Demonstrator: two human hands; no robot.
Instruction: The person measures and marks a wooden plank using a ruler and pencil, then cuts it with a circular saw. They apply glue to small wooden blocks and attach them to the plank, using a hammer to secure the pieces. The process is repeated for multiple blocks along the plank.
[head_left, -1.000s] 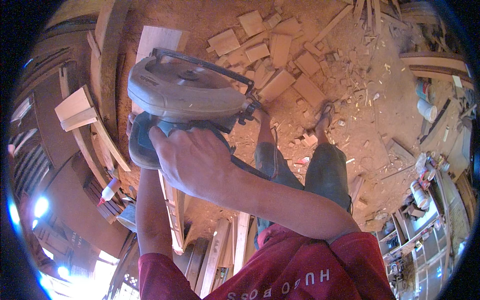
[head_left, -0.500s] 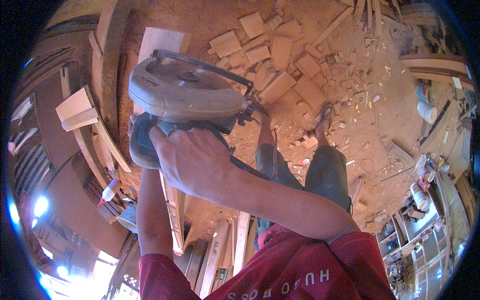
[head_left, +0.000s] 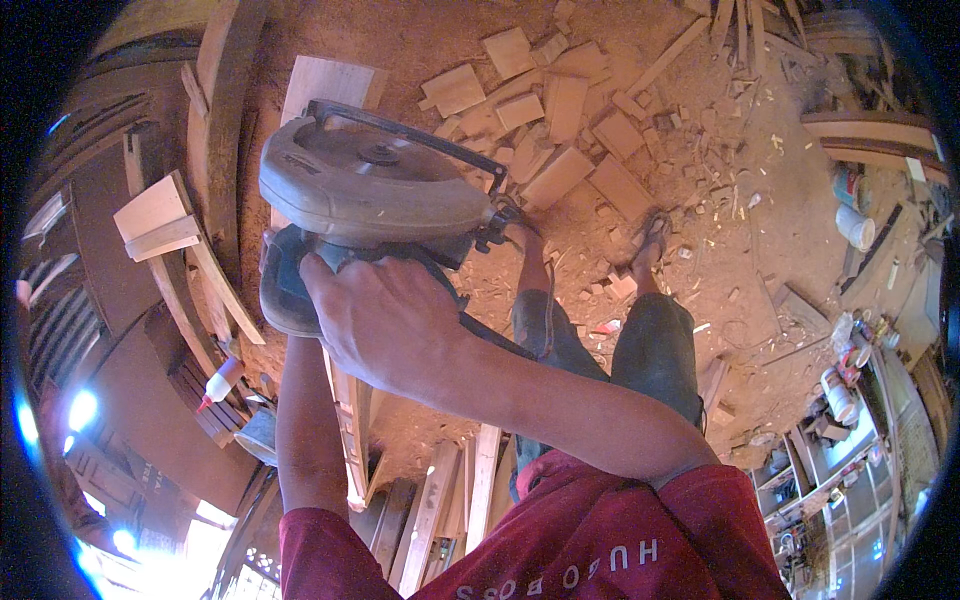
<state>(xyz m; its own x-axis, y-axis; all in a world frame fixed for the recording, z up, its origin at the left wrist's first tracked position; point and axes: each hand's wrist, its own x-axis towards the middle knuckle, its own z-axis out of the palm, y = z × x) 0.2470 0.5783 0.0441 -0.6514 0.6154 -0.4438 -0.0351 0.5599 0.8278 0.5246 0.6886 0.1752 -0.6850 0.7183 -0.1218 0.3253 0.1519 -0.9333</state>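
Observation:
My right hand (head_left: 385,315) is closed round the dark rear handle of a circular saw (head_left: 370,190). The saw has a grey blade guard and a dark base plate edge along its far side. It rests over a pale wooden board (head_left: 322,85), whose far end shows beyond the saw. My left forearm reaches up beneath the saw's handle. Only a sliver of my left hand (head_left: 267,246) shows at the board's left edge, beside the handle; the saw hides its fingers. Where the blade meets the wood is hidden too.
Wood offcuts (head_left: 565,110) lie scattered on the dusty floor ahead, close to my feet (head_left: 650,245). A long beam (head_left: 215,130) and a glue bottle (head_left: 222,382) are on the left. Right of me are a white tub (head_left: 854,227) and a cluttered shelf (head_left: 830,470).
The whole view has shifted very slightly. Both arms and the saw keep the same position over the board.

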